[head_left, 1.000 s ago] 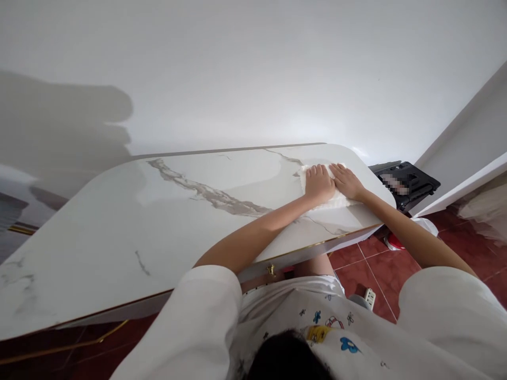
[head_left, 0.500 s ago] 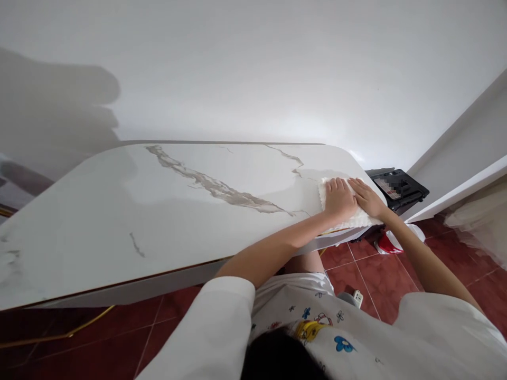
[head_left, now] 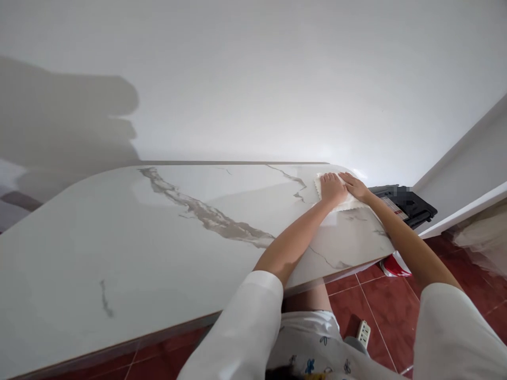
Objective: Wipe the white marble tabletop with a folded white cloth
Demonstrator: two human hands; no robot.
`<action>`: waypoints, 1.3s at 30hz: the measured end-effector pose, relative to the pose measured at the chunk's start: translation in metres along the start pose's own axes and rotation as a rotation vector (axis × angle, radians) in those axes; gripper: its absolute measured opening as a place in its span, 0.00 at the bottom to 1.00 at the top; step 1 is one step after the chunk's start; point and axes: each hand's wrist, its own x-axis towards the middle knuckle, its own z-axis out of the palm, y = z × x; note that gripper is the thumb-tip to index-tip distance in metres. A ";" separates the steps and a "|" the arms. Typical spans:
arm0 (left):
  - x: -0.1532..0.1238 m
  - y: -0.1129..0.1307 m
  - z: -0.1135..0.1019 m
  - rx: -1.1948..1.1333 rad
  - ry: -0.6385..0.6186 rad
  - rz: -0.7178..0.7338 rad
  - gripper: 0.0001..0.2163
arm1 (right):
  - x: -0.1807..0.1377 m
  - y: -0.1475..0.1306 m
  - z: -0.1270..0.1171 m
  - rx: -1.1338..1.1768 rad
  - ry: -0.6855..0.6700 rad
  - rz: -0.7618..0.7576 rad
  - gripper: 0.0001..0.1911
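A white cloth [head_left: 352, 203] with a scalloped edge lies under both hands at the far right part of the marble-patterned table [head_left: 130, 248]. My left hand [head_left: 332, 189] grips it from above, fingers closed together and pointing toward the wall. Beside it, my right hand [head_left: 355, 187] bears down on the cloth with its fingers together, their tips close to the left hand. Both palms are hidden from view. The tabletop is white with grey-brown veins and rounded far corners.
A white wall [head_left: 253, 79] rises behind the table. Past its right end is a black case [head_left: 414, 206]. A red and white item [head_left: 396, 265] and a power strip [head_left: 363, 333] lie on the red tiled floor [head_left: 390, 311]. Pale sheer fabric [head_left: 485, 232] hangs at right.
Both hands have pushed the cloth away from my body, from the table's near right edge toward the far right corner. The view has shifted, and the table's far edge appears lower.
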 end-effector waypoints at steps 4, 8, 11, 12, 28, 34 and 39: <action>0.032 -0.011 0.008 0.019 0.027 -0.060 0.24 | 0.035 0.008 0.002 0.030 0.000 0.047 0.31; 0.059 -0.023 0.013 0.027 0.052 -0.058 0.23 | 0.064 0.013 0.005 0.038 0.011 0.067 0.30; 0.078 -0.032 0.014 0.033 0.041 -0.041 0.22 | 0.082 0.018 0.008 0.040 0.029 0.088 0.29; 0.084 -0.035 0.015 0.032 0.034 -0.037 0.21 | 0.086 0.020 0.009 0.047 0.036 0.101 0.29; 0.093 -0.022 0.025 0.111 0.077 -0.056 0.21 | 0.081 0.028 0.001 -0.022 -0.024 0.134 0.29; 0.060 0.015 0.031 0.087 0.062 0.006 0.22 | 0.027 0.044 -0.006 -0.114 0.021 0.121 0.29; 0.022 0.044 0.032 0.052 0.048 0.098 0.21 | -0.035 0.036 -0.018 -0.153 0.037 0.155 0.29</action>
